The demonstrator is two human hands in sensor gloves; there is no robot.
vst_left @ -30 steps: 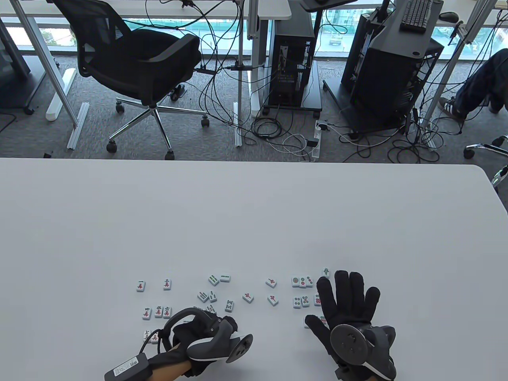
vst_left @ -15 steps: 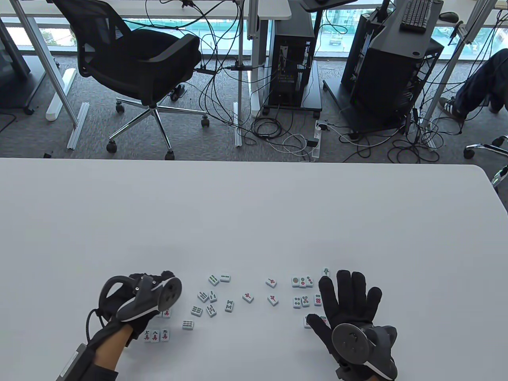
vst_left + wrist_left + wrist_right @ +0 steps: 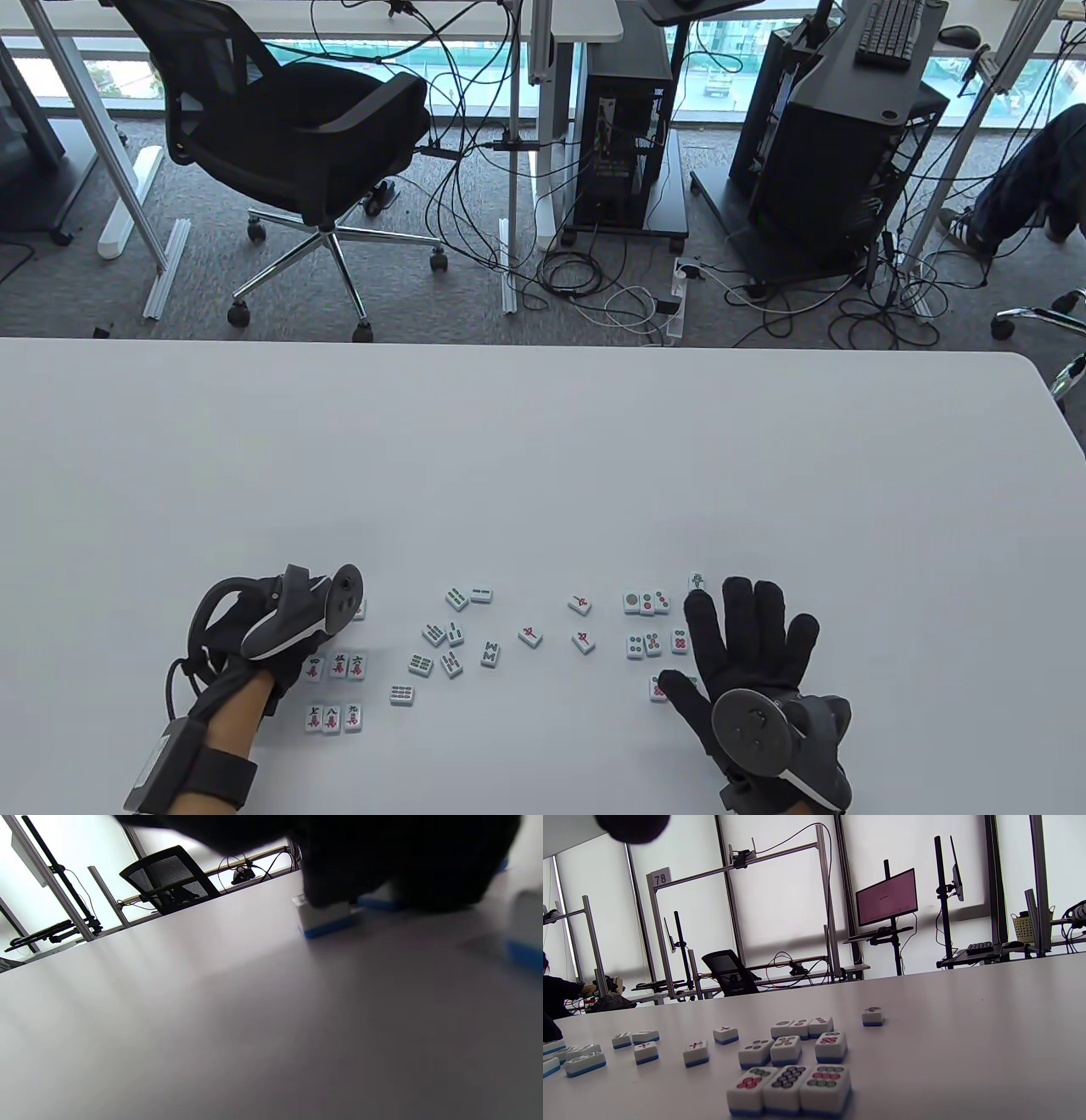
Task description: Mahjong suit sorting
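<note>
On the white tabletop (image 3: 543,458) the small white, blue-backed mahjong tiles lie face up in loose suit clusters: red-character tiles (image 3: 338,666) toward 8 o'clock, green bamboo tiles (image 3: 445,635) near the middle, circle tiles (image 3: 646,603) toward 4 o'clock in tidy rows. The black-gloved left hand (image 3: 280,624) hovers low over the top row of the character group, its fingers (image 3: 339,878) curled down onto one tile (image 3: 324,918), seemingly nudging it into line; a real grip I cannot tell. The black-gloved right hand (image 3: 751,649) lies flat, fingers spread wide and holding nothing, parked beside the circle rows, probably resting while the left works.
</note>
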